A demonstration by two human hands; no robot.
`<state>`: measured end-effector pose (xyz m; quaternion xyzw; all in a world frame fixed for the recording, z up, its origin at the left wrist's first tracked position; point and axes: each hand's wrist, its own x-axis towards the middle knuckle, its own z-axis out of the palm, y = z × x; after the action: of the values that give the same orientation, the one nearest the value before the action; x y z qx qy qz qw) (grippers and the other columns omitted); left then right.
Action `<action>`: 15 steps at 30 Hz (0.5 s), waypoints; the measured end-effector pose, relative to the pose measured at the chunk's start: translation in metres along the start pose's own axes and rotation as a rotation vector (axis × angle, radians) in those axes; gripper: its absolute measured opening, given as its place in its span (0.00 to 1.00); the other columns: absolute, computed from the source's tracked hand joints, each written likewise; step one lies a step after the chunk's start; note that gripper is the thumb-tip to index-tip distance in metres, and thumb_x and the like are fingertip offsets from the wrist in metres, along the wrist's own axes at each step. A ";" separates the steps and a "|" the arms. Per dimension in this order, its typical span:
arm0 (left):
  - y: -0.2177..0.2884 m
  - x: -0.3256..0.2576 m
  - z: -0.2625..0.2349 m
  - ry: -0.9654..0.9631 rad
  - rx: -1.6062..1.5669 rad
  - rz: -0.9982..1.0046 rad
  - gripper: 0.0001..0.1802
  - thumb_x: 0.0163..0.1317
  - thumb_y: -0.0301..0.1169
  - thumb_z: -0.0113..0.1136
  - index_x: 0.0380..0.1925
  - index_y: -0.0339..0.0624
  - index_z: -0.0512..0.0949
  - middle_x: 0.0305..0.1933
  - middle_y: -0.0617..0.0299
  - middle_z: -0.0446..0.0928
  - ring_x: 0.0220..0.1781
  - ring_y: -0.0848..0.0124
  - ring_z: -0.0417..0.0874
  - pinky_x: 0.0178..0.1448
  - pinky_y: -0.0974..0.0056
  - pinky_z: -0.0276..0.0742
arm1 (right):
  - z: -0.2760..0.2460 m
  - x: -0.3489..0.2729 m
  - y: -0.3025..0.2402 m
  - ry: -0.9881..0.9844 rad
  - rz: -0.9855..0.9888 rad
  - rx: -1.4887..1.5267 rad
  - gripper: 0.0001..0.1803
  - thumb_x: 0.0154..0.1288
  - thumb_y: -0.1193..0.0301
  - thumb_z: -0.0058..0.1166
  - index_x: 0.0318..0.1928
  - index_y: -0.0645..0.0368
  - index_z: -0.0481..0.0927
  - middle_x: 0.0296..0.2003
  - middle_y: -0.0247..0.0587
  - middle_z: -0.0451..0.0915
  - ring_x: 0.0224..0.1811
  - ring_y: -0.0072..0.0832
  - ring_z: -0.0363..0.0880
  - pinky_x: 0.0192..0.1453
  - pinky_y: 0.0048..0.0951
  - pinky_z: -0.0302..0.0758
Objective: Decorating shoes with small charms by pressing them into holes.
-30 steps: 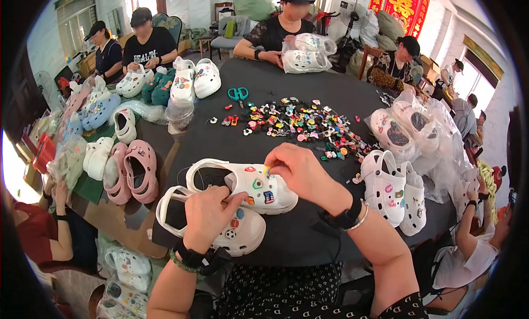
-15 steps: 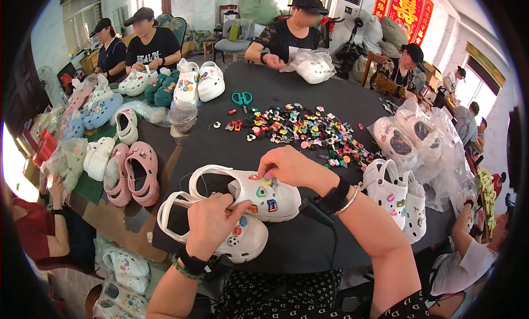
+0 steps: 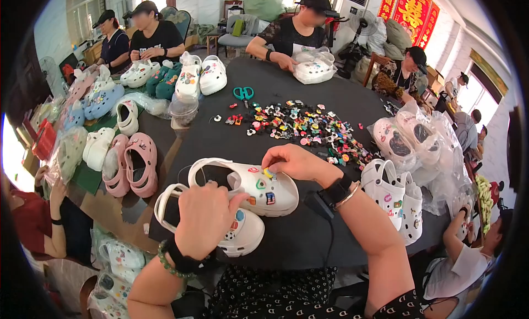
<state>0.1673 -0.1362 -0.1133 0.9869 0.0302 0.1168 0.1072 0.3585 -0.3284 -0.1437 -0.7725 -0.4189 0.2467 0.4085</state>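
Note:
Two white clogs lie before me, toes to the right. My right hand (image 3: 291,162) is closed in a pinch on a yellow shoe charm (image 3: 269,173) at the upper of the farther white clog (image 3: 281,184). Other colourful charms sit on that toe. My left hand (image 3: 203,213) grips this clog at its opening, thumb along the edge; its other fingers are hidden behind the hand and inside the shoe. Partly under my left forearm is the nearer white clog (image 3: 249,239), with ball-shaped charms on it.
A heap of loose charms (image 3: 308,123) spreads beyond my hands, with teal scissors (image 3: 243,93) to its left. Decorated white clogs (image 3: 383,189) and bagged clogs (image 3: 394,140) stand at the right. Pink clogs (image 3: 141,165) and a lidded tub (image 3: 183,114) are at left. Co-workers sit around the table.
My left hand has turned and pushed farther into the farther clog's opening, hiding its fingers. My right hand stays pinched at the yellow charm, slightly shifted. The co-worker opposite now holds the bagged clogs.

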 end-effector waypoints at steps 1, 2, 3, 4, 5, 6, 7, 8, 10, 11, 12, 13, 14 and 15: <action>-0.002 0.003 0.000 0.089 0.018 0.102 0.22 0.62 0.48 0.63 0.22 0.39 0.84 0.23 0.53 0.78 0.29 0.53 0.79 0.37 0.53 0.73 | 0.000 -0.003 0.010 0.001 0.003 -0.002 0.08 0.62 0.78 0.58 0.43 0.62 0.81 0.35 0.37 0.84 0.39 0.25 0.82 0.46 0.28 0.78; -0.004 0.007 0.000 0.181 0.037 0.200 0.23 0.61 0.48 0.64 0.21 0.38 0.84 0.23 0.52 0.78 0.31 0.52 0.78 0.41 0.53 0.73 | 0.001 -0.005 0.020 0.045 0.035 0.180 0.08 0.64 0.79 0.56 0.44 0.61 0.81 0.37 0.35 0.83 0.41 0.23 0.81 0.47 0.26 0.77; -0.005 0.014 0.007 0.277 -0.034 0.201 0.23 0.60 0.47 0.65 0.20 0.36 0.83 0.22 0.50 0.77 0.34 0.51 0.75 0.47 0.52 0.71 | 0.002 -0.008 0.031 0.090 0.070 0.362 0.08 0.65 0.80 0.55 0.45 0.61 0.80 0.39 0.33 0.82 0.42 0.21 0.80 0.47 0.25 0.77; -0.005 0.020 0.009 0.280 -0.032 0.200 0.23 0.60 0.47 0.65 0.20 0.36 0.83 0.22 0.50 0.77 0.34 0.51 0.75 0.47 0.52 0.71 | 0.003 -0.009 0.041 0.088 0.067 0.360 0.08 0.65 0.80 0.55 0.45 0.61 0.80 0.39 0.33 0.82 0.42 0.21 0.80 0.47 0.25 0.77; -0.005 0.025 0.011 0.341 -0.130 0.227 0.23 0.60 0.46 0.66 0.21 0.35 0.83 0.22 0.51 0.77 0.33 0.51 0.76 0.46 0.53 0.71 | 0.006 -0.009 0.050 0.090 0.068 0.531 0.07 0.67 0.78 0.55 0.45 0.60 0.79 0.41 0.32 0.81 0.43 0.20 0.79 0.50 0.24 0.76; -0.006 0.030 0.016 0.402 -0.230 0.255 0.22 0.59 0.45 0.67 0.21 0.33 0.83 0.22 0.51 0.78 0.33 0.52 0.76 0.45 0.53 0.72 | 0.006 -0.010 0.057 0.094 0.071 0.701 0.07 0.69 0.77 0.54 0.46 0.59 0.78 0.43 0.32 0.80 0.45 0.19 0.78 0.52 0.24 0.75; -0.013 0.033 0.027 0.252 -0.380 0.216 0.26 0.63 0.47 0.63 0.24 0.29 0.82 0.22 0.50 0.79 0.29 0.54 0.78 0.41 0.54 0.73 | 0.009 -0.009 0.056 0.082 0.065 0.701 0.07 0.69 0.77 0.54 0.46 0.59 0.78 0.43 0.32 0.80 0.45 0.19 0.78 0.52 0.24 0.75; -0.014 0.041 0.028 0.250 -0.383 0.211 0.26 0.63 0.47 0.63 0.24 0.29 0.82 0.22 0.50 0.79 0.29 0.54 0.78 0.41 0.54 0.73 | 0.009 -0.009 0.059 0.072 0.066 0.791 0.07 0.70 0.76 0.55 0.47 0.59 0.78 0.43 0.32 0.80 0.45 0.19 0.78 0.52 0.23 0.76; -0.015 0.060 0.023 -0.301 -0.665 -0.138 0.35 0.68 0.55 0.54 0.24 0.27 0.82 0.30 0.43 0.82 0.34 0.53 0.83 0.43 0.51 0.75 | 0.010 -0.010 0.062 0.057 0.068 0.877 0.08 0.71 0.75 0.55 0.48 0.59 0.77 0.43 0.32 0.80 0.45 0.19 0.78 0.52 0.23 0.77; -0.017 0.067 0.027 -0.375 -0.685 -0.223 0.39 0.68 0.59 0.50 0.28 0.25 0.83 0.31 0.41 0.83 0.33 0.52 0.85 0.41 0.52 0.77 | 0.010 -0.012 0.062 0.065 0.029 0.912 0.08 0.71 0.74 0.56 0.48 0.59 0.77 0.43 0.33 0.81 0.46 0.19 0.78 0.53 0.24 0.77; -0.017 0.071 0.033 -0.370 -0.688 -0.222 0.39 0.68 0.59 0.50 0.28 0.25 0.83 0.31 0.41 0.83 0.33 0.52 0.85 0.41 0.52 0.77 | 0.010 -0.014 0.061 0.073 -0.011 0.946 0.07 0.71 0.73 0.56 0.48 0.59 0.77 0.44 0.33 0.81 0.47 0.20 0.78 0.54 0.24 0.77; -0.016 0.074 0.041 -0.290 -0.589 -0.198 0.39 0.68 0.59 0.51 0.27 0.25 0.82 0.27 0.43 0.81 0.29 0.56 0.83 0.38 0.55 0.76 | 0.010 -0.016 0.060 0.069 -0.010 0.943 0.07 0.71 0.73 0.56 0.48 0.59 0.77 0.44 0.33 0.81 0.47 0.20 0.78 0.54 0.24 0.77; -0.015 0.077 0.046 -0.210 -0.489 -0.174 0.38 0.68 0.58 0.52 0.26 0.25 0.81 0.22 0.46 0.80 0.25 0.60 0.81 0.34 0.58 0.76 | 0.011 -0.018 0.059 0.078 -0.020 0.981 0.07 0.71 0.73 0.56 0.48 0.58 0.77 0.44 0.34 0.81 0.47 0.21 0.79 0.55 0.25 0.77; -0.014 0.080 0.049 -0.207 -0.492 -0.177 0.38 0.68 0.58 0.52 0.26 0.25 0.81 0.22 0.46 0.80 0.25 0.60 0.81 0.34 0.58 0.76 | 0.011 -0.019 0.058 0.087 -0.031 1.019 0.07 0.71 0.74 0.56 0.47 0.58 0.77 0.45 0.34 0.81 0.47 0.22 0.79 0.56 0.25 0.77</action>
<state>0.2563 -0.1263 -0.1453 0.9315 0.0759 0.0095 0.3557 0.3662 -0.3584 -0.1982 -0.4786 -0.2397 0.3812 0.7538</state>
